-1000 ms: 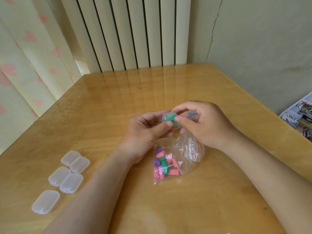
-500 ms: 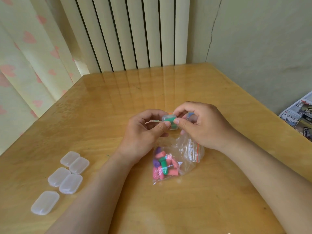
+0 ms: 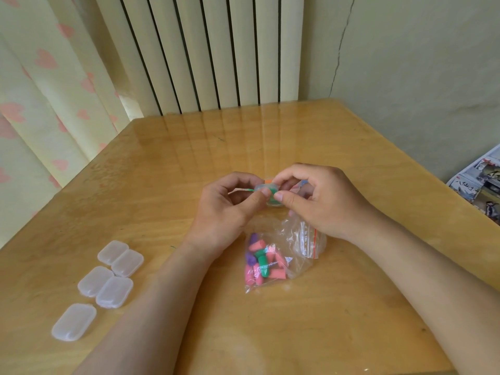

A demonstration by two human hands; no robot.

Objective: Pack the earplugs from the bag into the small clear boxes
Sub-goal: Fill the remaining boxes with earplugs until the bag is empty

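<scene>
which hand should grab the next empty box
Probably the left hand: the empty boxes lie beside its forearm, while the right hand would have to cross the bag. Both hands pinch one small box.

Views: one, worn on my head
Facing: forward and down across the table (image 3: 189, 163); the radiator (image 3: 205, 50) and wall (image 3: 405, 63) fill the top
Nearness: close; my forearms (image 3: 167, 293) enter from the bottom edge; my left hand (image 3: 224, 209) and right hand (image 3: 322, 201) pinch a small clear box (image 3: 266, 192) near centre
Lens: wide; curtain (image 3: 40, 104) at the left edge; printed pages (image 3: 481, 185) at the right
</scene>
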